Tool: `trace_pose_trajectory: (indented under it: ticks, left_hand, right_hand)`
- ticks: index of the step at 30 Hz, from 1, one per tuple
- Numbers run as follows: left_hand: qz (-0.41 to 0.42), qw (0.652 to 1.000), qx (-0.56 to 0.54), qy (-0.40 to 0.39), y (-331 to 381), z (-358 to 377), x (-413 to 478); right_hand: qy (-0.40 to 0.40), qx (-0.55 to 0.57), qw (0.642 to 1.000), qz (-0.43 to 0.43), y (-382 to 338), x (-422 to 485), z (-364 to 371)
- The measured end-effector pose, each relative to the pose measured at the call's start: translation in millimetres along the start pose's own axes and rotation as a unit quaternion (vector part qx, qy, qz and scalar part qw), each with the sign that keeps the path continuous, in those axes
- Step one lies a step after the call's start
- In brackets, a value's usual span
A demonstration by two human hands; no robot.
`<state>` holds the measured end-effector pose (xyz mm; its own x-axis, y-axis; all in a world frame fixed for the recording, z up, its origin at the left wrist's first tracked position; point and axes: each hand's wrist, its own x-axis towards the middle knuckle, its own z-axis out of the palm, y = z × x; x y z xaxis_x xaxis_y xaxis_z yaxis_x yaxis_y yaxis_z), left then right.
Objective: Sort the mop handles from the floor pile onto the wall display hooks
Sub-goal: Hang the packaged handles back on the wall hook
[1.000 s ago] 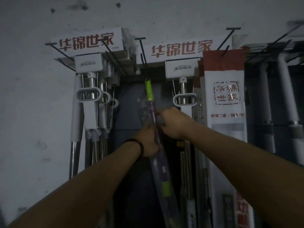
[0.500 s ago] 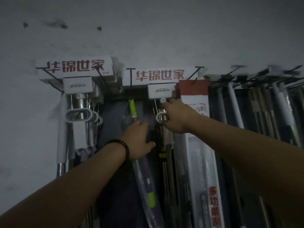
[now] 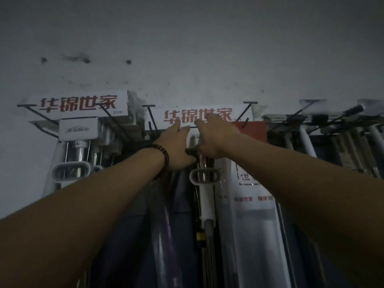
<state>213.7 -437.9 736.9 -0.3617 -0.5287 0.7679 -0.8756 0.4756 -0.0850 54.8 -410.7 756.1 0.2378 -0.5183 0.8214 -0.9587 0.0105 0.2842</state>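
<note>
Nearest us, our two forearms rise from the lower corners, and a dark bead bracelet [image 3: 164, 157] circles the left wrist. Past it our left hand [image 3: 176, 145] is laid flat with its fingers stretched straight upward. The index tip reaches the lower edge of the sign with red characters [image 3: 197, 116], and the fingers close on nothing we can see. Our right hand [image 3: 217, 137] is just beside it, back toward us, with the fingers bent toward the same sign edge. We cannot tell whether they clasp a wire there.

Below the left palm hangs the purple mop handle [image 3: 167, 235] in clear plastic wrap. Its long axis is roughly upright. The upper end points up toward the hooks and is hidden behind the left hand, and the lower end runs off the bottom edge.

Just right of it a white mop with a loop grip [image 3: 204, 177] hangs upright under the right hand. Next to that is a packaged mop in a pale sleeve [image 3: 249, 215].

Farther left, more loop-grip mops [image 3: 71, 171] hang under a second sign [image 3: 79, 103]. Black wire hooks [image 3: 150, 116] jut out from the rack. Behind everything is the grey, stained wall [image 3: 187, 48].
</note>
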Motion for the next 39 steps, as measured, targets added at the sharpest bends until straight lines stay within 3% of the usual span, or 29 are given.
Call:
trace_pose_trajectory:
  ticks: [4,12,23,35,39]
  left_hand:
    - [0.005,0.998,0.054,0.035,0,-1,37]
    - [-0.015,0.984,0.177,0.010,1,9,72]
    - [-0.020,0.977,0.211,0.000,-7,25,84]
    - [-0.037,0.986,0.164,-0.004,-13,37,83]
    - [-0.038,0.993,0.107,0.009,-9,38,69]
  right_hand:
    - [0.028,-0.051,0.998,0.002,16,28,12]
    - [0.026,0.006,0.999,0.046,23,55,24]
    - [-0.035,0.033,0.999,0.015,25,63,30]
    - [-0.025,-0.020,0.999,-0.001,30,61,41]
    - [0.064,-0.030,0.997,-0.034,17,54,43]
